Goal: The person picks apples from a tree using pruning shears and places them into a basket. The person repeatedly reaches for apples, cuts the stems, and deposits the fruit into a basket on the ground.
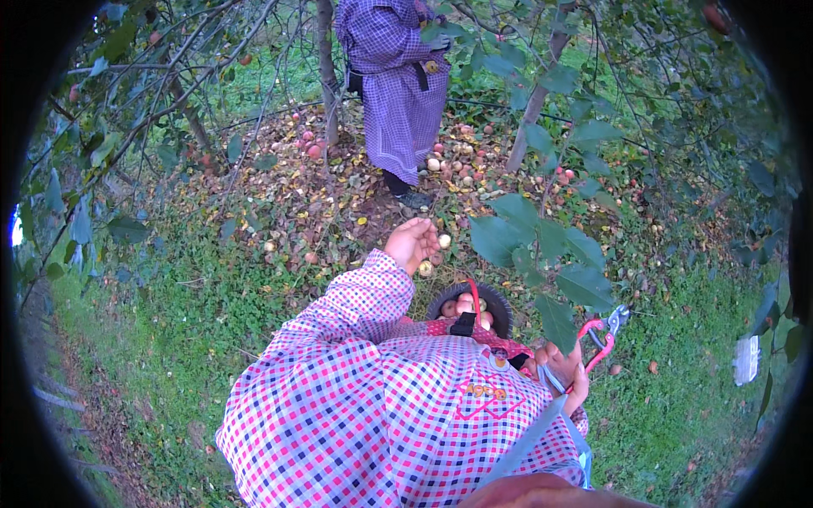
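My left hand (413, 244) reaches out ahead of me with its fingers curled. No object shows in it, but the inner side of the fingers is partly hidden. Close to my body on the right, my right hand (568, 374) grips pruning shears (600, 336) with red handles, their metal blades pointing away from me. A dark bucket (505, 311) with a red handle stands on the ground before me. Inside it lie several red and pale apples (465, 303). Leaves of a near branch (540, 238) hang between my hands, and one leaf overlaps my right hand.
A person (400, 95) in a checked smock stands ahead among tree trunks (537, 108). Fallen apples (314, 151) lie on the leaf litter. Leafy branches (146, 114) reach in from the left. A pale block-like object (746, 360) is on the grass at right.
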{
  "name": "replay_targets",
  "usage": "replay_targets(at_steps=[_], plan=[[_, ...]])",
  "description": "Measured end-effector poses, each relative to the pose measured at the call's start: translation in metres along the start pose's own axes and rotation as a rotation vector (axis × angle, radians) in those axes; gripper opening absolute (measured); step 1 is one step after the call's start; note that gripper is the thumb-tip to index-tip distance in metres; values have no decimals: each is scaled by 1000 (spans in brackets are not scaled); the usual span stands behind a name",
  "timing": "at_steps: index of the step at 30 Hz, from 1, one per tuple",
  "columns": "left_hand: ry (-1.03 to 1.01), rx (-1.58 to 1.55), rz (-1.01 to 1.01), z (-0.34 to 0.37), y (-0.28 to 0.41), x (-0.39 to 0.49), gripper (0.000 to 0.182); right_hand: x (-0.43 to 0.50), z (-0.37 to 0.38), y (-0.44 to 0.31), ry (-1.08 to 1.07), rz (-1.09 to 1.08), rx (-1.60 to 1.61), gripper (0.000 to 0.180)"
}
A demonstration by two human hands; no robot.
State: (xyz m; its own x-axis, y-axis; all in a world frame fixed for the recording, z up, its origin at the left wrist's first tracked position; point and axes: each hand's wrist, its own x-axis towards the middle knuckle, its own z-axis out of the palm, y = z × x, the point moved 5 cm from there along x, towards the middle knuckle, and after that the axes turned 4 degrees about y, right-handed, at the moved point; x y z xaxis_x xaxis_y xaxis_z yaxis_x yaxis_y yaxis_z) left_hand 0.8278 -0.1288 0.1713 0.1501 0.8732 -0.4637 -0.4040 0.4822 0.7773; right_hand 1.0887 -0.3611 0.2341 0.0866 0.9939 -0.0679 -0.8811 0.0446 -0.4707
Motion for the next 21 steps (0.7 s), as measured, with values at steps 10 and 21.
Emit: replay_targets(at_steps=[10, 21], plan=[[-354, 76, 470, 82, 111, -40, 15, 0, -22, 8, 89, 39, 135, 48], [-692, 405, 1989, 206, 251, -192, 45, 6, -46, 14, 378, 32, 118, 42]])
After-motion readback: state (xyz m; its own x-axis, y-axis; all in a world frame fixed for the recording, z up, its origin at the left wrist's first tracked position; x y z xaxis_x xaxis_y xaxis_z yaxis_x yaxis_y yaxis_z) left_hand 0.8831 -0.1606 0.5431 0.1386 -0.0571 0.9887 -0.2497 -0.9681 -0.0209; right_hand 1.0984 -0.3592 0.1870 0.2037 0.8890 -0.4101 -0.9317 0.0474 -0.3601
